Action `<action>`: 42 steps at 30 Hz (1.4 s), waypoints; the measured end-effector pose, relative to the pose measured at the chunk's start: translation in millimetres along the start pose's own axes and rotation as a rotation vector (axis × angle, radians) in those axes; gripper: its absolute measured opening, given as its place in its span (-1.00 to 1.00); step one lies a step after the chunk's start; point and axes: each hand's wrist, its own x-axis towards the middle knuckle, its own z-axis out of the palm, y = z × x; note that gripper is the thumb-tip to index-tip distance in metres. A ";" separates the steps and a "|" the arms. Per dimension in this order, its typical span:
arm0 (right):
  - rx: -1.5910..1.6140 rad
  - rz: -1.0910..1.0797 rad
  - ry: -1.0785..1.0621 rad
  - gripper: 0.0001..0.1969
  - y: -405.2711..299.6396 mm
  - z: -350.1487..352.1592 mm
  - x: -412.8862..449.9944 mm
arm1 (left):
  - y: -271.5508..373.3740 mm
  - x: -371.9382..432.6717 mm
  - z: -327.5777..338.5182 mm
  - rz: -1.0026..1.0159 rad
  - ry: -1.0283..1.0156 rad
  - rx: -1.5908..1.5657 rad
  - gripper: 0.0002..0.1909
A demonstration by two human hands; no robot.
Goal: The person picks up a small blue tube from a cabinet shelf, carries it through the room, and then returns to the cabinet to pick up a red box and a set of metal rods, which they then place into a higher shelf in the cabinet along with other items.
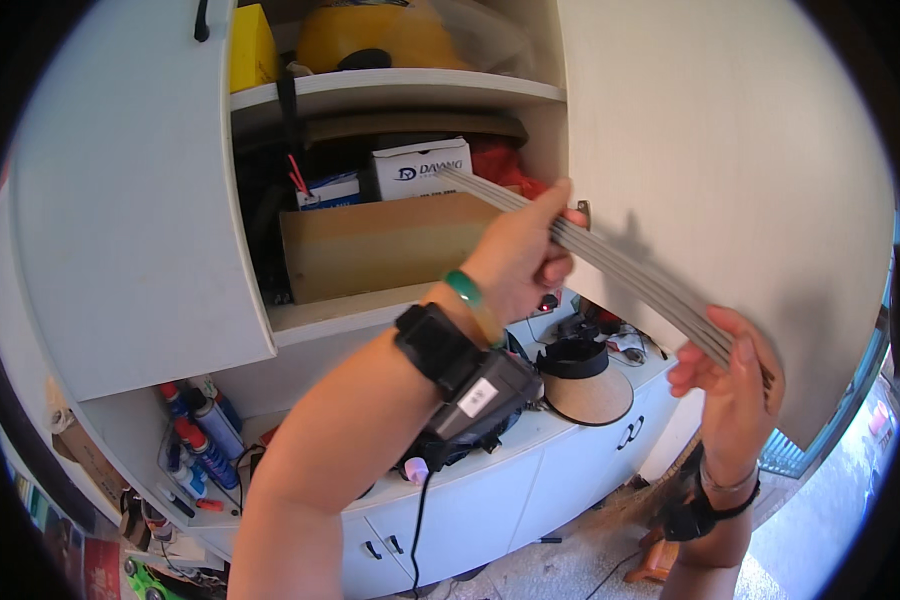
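Observation:
A bundle of several thin grey rods (637, 281), which look like welding electrodes, slants across the front of the open wall cabinet. My left hand (525, 244) grips it along its upper half, with the thumb on top and the fingers curled beneath. Around the lower right end, my right hand (735, 382) closes with thumb and fingers; darker bare tips stick out past the palm. The upper end of the bundle overlaps a white printed carton (422, 166) in the view. Behind my left hand, an open brown cardboard box (382, 244) stands on the cabinet's lower shelf.
A cabinet door (720, 150) hangs open on the right, close to the rods. A closed door (127, 202) is at left. Below, the counter (540, 442) bears a sun visor (589, 382), cables and spray cans (206, 450). A wooden stool (652, 559) stands at lower right.

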 end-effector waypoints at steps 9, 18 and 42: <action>0.449 0.124 0.069 -0.65 16.6 -4.4 55.0 | 24.0 16.9 15.5 0.156 0.094 -0.069 -0.67; 0.507 0.178 -0.171 -0.67 19.9 59.1 137.0 | 75.4 13.3 -46.9 0.222 0.267 -0.131 -0.60; 0.668 0.528 -0.234 -0.79 123.9 146.7 273.3 | 58.9 -89.4 -69.2 0.085 0.252 0.263 -0.72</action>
